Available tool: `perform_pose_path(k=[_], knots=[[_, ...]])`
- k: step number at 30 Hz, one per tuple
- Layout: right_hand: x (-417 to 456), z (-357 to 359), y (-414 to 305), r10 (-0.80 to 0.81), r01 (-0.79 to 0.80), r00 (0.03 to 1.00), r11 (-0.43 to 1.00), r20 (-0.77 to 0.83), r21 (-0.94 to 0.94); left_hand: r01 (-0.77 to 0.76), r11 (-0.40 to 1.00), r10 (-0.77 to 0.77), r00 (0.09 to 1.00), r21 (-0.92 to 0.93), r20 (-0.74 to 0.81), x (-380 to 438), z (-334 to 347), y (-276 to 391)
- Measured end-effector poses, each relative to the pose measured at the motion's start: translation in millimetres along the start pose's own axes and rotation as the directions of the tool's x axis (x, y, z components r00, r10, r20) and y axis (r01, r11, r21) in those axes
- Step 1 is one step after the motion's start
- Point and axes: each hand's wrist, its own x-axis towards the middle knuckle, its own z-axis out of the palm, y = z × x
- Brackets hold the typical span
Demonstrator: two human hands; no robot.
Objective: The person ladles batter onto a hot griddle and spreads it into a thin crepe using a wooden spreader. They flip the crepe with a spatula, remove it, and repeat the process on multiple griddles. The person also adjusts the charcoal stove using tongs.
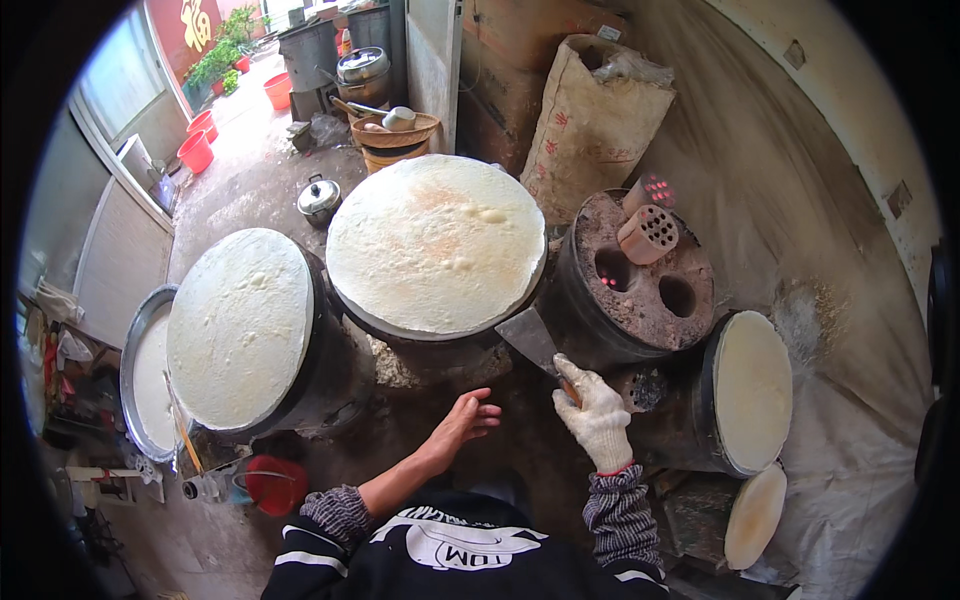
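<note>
A white knitted glove covers my right hand, which grips the wooden handle of a wide metal scraper. The scraper's blade reaches the near right rim of the middle griddle, where a large round pale flatbread lies, browned in patches and slightly blistered. Whether blade and bread touch cannot be told. Bare and holding nothing, my left hand is in the air below that griddle, fingers apart. A second flatbread covers the left griddle. On the right griddle lies another pale round.
Coal briquettes, one glowing, stand on an ash-topped drum stove with open holes. At far left is a metal basin of white batter. A red bucket, a lidded pot and a sack stand around.
</note>
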Motion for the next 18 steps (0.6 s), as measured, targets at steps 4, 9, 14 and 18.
perform_pose_path(k=[4, 9, 14, 18], knots=[[22.4, -6.5, -3.0, 0.013, 0.007, 0.993, 0.987, 0.117, -0.163, -0.001, 0.999, -0.002, 0.999, -0.05, -0.047, -5.6, -18.5, 2.1], [30.8, -22.5, 22.2, -0.147, 0.162, 0.984, 0.972, 0.1, -0.172, -0.079, 0.995, 0.074, 0.993, -0.06, -0.089, -7.6, -24.9, 12.3], [43.4, -30.5, 14.8, -0.133, 0.144, 0.984, 0.986, 0.122, -0.086, -0.116, 0.991, 0.108, 0.988, -0.062, -0.114, -1.5, -22.6, 8.3], [53.3, -34.7, 18.1, -0.131, 0.141, 0.978, 0.989, 0.164, -0.053, -0.115, 0.991, 0.108, 0.989, -0.066, -0.104, 6.4, -7.6, 10.3]])
